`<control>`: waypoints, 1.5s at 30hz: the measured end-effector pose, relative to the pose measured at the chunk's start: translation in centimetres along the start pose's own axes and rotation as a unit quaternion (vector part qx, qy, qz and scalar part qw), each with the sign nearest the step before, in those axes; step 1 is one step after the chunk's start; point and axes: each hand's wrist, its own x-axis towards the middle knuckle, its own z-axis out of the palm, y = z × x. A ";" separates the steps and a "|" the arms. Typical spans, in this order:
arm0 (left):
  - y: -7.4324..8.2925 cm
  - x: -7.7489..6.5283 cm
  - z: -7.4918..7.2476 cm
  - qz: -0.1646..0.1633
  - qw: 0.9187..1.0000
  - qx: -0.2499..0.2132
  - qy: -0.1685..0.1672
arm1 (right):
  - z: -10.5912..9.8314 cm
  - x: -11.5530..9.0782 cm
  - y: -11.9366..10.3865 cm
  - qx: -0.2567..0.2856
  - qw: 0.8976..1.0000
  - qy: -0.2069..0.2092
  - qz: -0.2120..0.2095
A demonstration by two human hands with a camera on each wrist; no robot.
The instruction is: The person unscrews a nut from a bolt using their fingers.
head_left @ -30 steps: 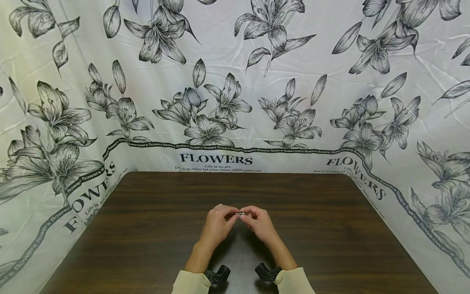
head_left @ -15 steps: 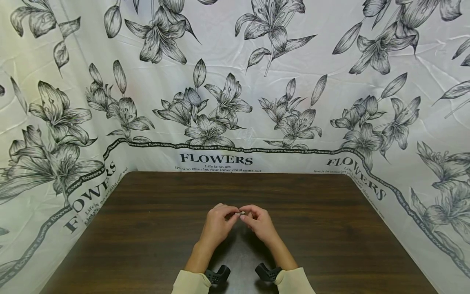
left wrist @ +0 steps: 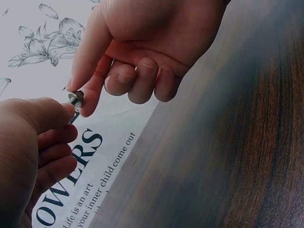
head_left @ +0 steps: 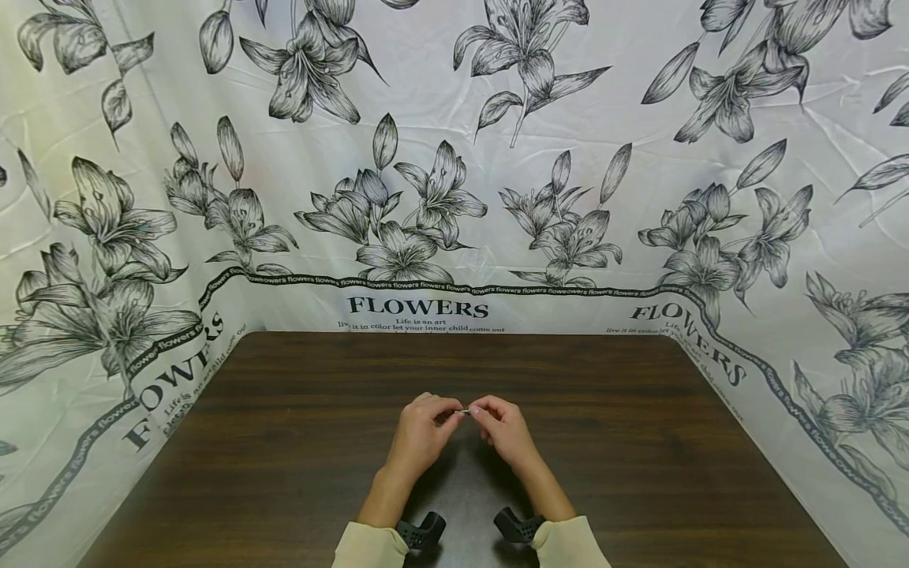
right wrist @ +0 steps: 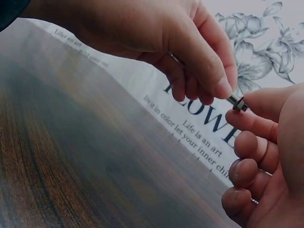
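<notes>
In the head view, the small silvery metal bolt point(head_left: 465, 411) is too tiny to read its shape. The bare left hand point(left wrist: 23, 142) hides one end of it and runs off the left wrist view's edge; the bare right hand point(right wrist: 287, 152) is cut off in the right wrist view, where the dark brown wood-grain table point(right wrist: 95, 156) blurs.

There is one left hand point(head_left: 422, 434), one right hand point(head_left: 504, 432), one metal bolt point(left wrist: 75, 99) between them, two black straps point(head_left: 426, 532) and two cream sleeves point(head_left: 369, 546) behind them, one brown table point(head_left: 298, 442) below them, and three big FLOWERS words point(head_left: 419, 307) past the hands.
</notes>
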 end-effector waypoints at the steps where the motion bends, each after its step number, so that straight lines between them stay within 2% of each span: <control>1: 0.0 0.0 0.0 0.000 1.000 0.000 0.000 | 0.0 -0.1 -0.4 0.000 1.000 -0.003 -0.003; 4: 0.0 0.0 0.0 -0.001 1.000 0.001 -0.001 | 0.1 -0.4 -1.2 -0.002 1.000 -0.003 -0.005; 10: 0.1 0.0 0.0 -0.011 1.000 0.004 -0.005 | 0.1 -0.3 -1.2 0.011 1.000 0.000 -0.007; 17: 0.2 0.0 0.0 -0.020 1.000 0.010 -0.008 | 0.0 -0.3 -0.9 0.035 0.998 -0.004 -0.047; 29: 0.1 -0.1 0.0 -0.022 1.000 0.007 -0.008 | 0.0 -0.3 -0.7 0.018 0.996 0.002 -0.087; 39: -0.1 -0.1 0.0 -0.021 1.000 0.009 -0.004 | 0.0 -0.4 -1.1 0.039 0.997 0.014 -0.061; 45: -0.1 -0.1 0.0 -0.021 1.000 0.009 -0.003 | 0.1 -0.3 -1.3 0.023 0.999 0.023 -0.024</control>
